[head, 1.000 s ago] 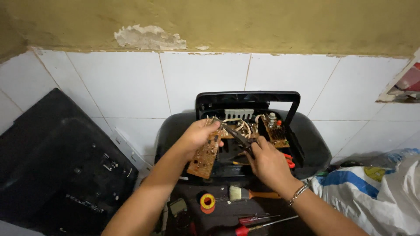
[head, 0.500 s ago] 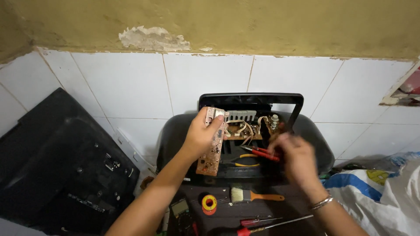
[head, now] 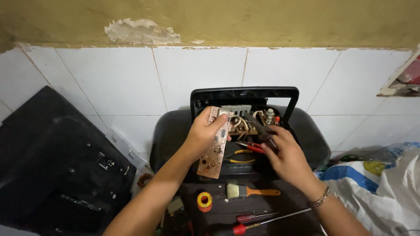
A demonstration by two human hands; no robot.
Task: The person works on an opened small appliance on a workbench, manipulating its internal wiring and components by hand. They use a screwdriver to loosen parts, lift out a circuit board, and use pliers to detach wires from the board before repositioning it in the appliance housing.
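Note:
My left hand [head: 202, 134] grips a long tan circuit board [head: 213, 146] and holds it tilted up over an opened black device [head: 245, 98]. Wires and small parts [head: 262, 118] show inside the device. My right hand [head: 286, 155] is closed around a dark tool [head: 261, 130] whose tip points into the device's inside, just right of the board. Red-handled pliers [head: 249, 147] and a yellow wire lie below the board, between my two hands.
A brush with an orange handle [head: 251, 191], a yellow tape roll [head: 204, 201] and red-handled screwdrivers [head: 249, 223] lie in front of me. A large black panel [head: 52, 166] leans on the tiled wall at left. A white and blue sack [head: 385, 188] sits at right.
My left hand has lifted the circuit board up from lying low to a raised tilt. My right hand has shifted right and down with the dark tool.

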